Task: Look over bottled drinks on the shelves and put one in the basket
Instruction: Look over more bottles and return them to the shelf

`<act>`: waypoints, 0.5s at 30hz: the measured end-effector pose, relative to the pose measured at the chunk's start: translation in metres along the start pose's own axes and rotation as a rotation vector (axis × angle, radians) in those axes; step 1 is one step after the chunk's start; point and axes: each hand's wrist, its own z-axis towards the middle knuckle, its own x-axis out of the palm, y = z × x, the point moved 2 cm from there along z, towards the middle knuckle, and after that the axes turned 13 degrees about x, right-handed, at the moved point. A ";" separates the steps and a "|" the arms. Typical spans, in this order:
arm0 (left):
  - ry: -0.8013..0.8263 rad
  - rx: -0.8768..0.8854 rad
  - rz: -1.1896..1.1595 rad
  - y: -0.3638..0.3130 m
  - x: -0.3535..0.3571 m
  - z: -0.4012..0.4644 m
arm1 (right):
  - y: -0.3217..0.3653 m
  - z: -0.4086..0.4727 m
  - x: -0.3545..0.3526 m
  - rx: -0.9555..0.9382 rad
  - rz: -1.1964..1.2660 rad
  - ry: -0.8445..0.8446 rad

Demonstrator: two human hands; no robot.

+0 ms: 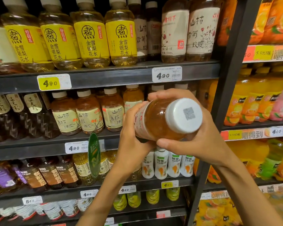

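I hold one amber drink bottle [160, 119] with a white label and a wide white cap tipped toward me, in front of the middle shelf. My left hand [132, 136] wraps its lower body from the left. My right hand [201, 136] grips the neck end, fingers over the top and thumb underneath. A small printed square shows on the cap. No basket is in view.
Dark shelves [104, 77] carry rows of bottled drinks: yellow-labelled bottles [91, 39] at the top, amber tea bottles [88, 115] in the middle, small white bottles [161, 165] lower down. A dark upright post [219, 111] separates orange juice bottles [248, 108] at right.
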 end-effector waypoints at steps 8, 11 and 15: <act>0.118 -0.001 -0.024 -0.008 -0.007 0.001 | 0.006 0.008 -0.005 0.005 0.108 0.045; 0.254 -0.043 -0.110 -0.011 -0.006 -0.001 | 0.003 0.019 -0.013 0.075 0.237 0.130; 0.338 -0.186 -0.272 -0.009 -0.003 -0.005 | -0.006 0.027 -0.015 0.182 0.415 0.151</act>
